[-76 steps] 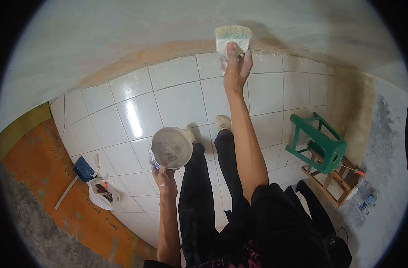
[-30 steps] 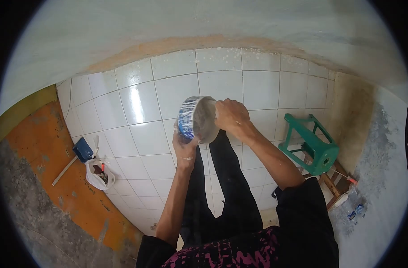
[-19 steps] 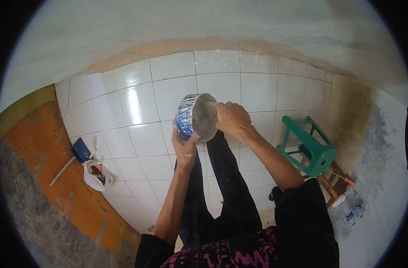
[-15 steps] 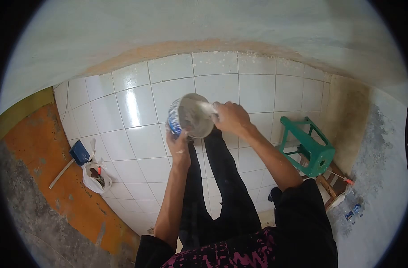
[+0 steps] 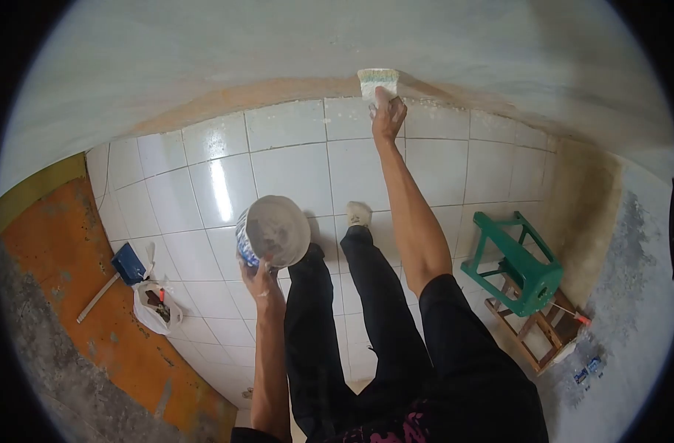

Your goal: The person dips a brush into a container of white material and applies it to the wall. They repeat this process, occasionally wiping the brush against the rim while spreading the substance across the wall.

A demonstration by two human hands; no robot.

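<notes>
Brush: wide, pale bristles pressed against wall just above top row of floor tiles, at orange-stained band.
Right hand: arm stretched forward, fingers closed around brush handle, smeared with white.
Left hand: gripping bowl from below, held out over tiles.
Bowl: round, blue-and-white patterned outside, coated inside with whitish paste, tilted toward camera, well apart from brush.
Legs: black trousers, pale shoe on tiles beneath right arm.
Right side: green plastic stool tipped over wooden frame.
Left side: white bag beside blue tool.
</notes>
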